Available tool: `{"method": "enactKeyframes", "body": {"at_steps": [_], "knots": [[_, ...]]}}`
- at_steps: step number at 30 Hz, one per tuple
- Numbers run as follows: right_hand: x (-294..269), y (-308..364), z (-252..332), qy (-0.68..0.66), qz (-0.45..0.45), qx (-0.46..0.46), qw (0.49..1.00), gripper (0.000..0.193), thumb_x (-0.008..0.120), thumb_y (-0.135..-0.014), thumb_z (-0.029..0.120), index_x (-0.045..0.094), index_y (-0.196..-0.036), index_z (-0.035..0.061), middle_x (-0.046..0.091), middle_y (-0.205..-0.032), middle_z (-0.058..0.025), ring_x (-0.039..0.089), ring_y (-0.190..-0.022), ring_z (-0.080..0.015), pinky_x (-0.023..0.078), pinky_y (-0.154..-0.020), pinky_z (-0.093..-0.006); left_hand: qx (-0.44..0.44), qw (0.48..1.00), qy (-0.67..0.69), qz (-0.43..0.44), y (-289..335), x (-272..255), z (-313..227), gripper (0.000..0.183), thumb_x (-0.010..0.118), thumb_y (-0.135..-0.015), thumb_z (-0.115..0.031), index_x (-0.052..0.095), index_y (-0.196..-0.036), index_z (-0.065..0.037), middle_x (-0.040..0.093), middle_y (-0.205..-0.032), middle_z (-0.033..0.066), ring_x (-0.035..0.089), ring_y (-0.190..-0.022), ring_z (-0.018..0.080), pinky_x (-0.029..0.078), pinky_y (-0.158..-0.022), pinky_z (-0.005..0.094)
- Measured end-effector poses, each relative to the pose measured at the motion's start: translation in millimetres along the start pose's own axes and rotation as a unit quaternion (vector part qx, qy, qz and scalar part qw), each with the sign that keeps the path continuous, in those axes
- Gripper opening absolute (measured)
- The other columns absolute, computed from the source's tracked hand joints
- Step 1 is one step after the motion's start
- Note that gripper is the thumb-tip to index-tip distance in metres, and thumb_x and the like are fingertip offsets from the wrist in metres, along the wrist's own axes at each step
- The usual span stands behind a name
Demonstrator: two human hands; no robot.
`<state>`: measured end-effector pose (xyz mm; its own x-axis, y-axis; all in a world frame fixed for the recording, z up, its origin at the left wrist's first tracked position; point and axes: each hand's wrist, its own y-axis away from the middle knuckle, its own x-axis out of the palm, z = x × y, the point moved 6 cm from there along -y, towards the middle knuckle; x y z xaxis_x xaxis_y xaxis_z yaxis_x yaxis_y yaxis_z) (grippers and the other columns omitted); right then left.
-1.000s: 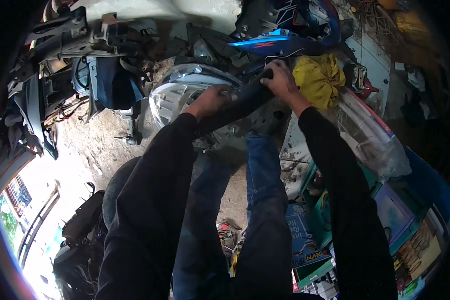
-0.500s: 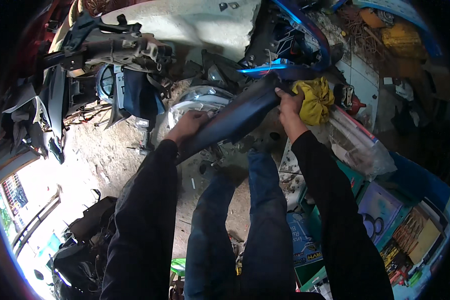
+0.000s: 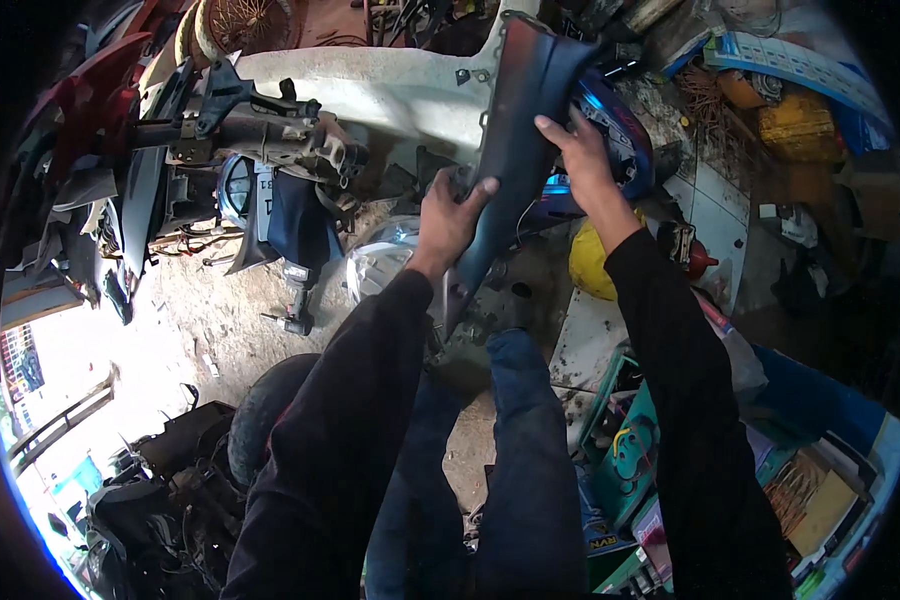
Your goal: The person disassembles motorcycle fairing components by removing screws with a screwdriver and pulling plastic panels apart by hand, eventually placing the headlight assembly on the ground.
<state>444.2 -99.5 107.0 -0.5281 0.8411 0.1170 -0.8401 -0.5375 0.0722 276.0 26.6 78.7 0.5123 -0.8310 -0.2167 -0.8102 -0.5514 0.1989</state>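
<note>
A long, dark motorcycle body panel [image 3: 523,112] with a bluish sheen is held up in front of me, tilted with its wide end far and its narrow tip toward my knees. My left hand [image 3: 448,222] grips its left edge near the middle, thumb over the face. Higher up, my right hand [image 3: 584,160] holds the right edge, thumb against the face. Small clip tabs line the panel's left edge. Below it a clear headlight unit [image 3: 378,262] is partly hidden. Behind my right hand lies a blue-edged fairing [image 3: 638,130].
A motorcycle frame part [image 3: 260,135] stands at the far left, with a cordless drill [image 3: 296,298] on the floor near it. A yellow cloth [image 3: 592,265] lies beside my right forearm. Green toolbox trays [image 3: 635,455] sit at my right, and a black tyre [image 3: 260,415] at my left.
The panel has swung from a slant to nearly upright in view, its far end rising. Both hands moved with it; my left hand shifted right and my right hand went slightly up.
</note>
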Motion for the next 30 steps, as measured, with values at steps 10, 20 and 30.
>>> {"method": "enactKeyframes", "body": {"at_steps": [10,20,30], "knots": [[3,-38,5,0.009,-0.007,0.262,0.965,0.093,0.077,-0.071,0.019,0.018,-0.139,-0.0059,0.052,-0.118,-0.0184,0.056,-0.102,-0.0273,0.044,-0.087,-0.0371,-0.107,0.971,0.213,-0.014,-125,44,-12,0.044,0.047,-0.094,-0.031,0.057,-0.098,0.011,0.065,-0.083,0.0140,0.061,-0.072,0.0182,0.048,-0.063,0.0303],[-10,-143,25,-0.117,0.143,0.096,0.978,0.042,0.068,-0.078,0.011,0.053,-0.116,0.0037,0.060,-0.105,-0.0066,0.057,-0.095,-0.0185,0.044,-0.083,-0.0330,-0.135,0.845,0.514,-0.052,-189,94,-51,0.034,0.038,-0.098,-0.025,0.052,-0.113,0.001,0.058,-0.106,0.0132,0.058,-0.090,0.0239,0.049,-0.077,0.0367],[-24,-172,2,-0.318,0.151,0.136,0.926,0.036,0.047,-0.089,0.032,0.056,-0.109,0.0027,0.061,-0.096,-0.0131,0.060,-0.088,-0.0288,0.049,-0.076,-0.0402,-0.129,0.915,0.364,0.116,-204,101,-54,0.032,0.050,-0.094,-0.031,0.048,-0.114,-0.007,0.051,-0.111,0.0106,0.051,-0.105,0.0244,0.041,-0.094,0.0400]]}}
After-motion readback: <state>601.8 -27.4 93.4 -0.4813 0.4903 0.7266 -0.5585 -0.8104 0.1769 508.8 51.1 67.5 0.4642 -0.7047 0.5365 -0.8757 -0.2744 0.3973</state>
